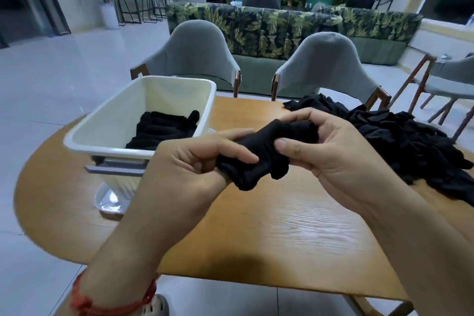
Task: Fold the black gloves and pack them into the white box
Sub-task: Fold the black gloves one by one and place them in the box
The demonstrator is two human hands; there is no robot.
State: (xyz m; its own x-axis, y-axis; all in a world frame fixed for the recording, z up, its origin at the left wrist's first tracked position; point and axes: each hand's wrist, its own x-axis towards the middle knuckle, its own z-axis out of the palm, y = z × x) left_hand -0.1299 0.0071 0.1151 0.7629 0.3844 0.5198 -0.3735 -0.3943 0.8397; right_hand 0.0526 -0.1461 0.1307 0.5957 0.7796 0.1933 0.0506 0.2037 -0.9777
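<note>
- Black fabric, one bunched glove (259, 161), is held up between both my hands, above the tabletop (282, 226), to the right of the white box (84, 136) and nearer to me than it.
- My left grip (195, 159) is curled round the glove's left end, with the thumb lying across the top of the fabric.
- My right grip (333, 151) pinches the glove's other end: the thumb presses on the near side and the fingers wrap over the far side.
- The white box stands on the left part of the tabletop. Inside it, towards its right wall, lie packed black gloves (161, 131).
- Well to the right of the box, past my right grip, a loose heap of black gloves (410, 141) spreads over the tabletop.
- Behind the box, two grey chairs (195, 54) stand at the tabletop's far edge.
- A red cord (112, 303) circles my left wrist, nearer to me than the box.
</note>
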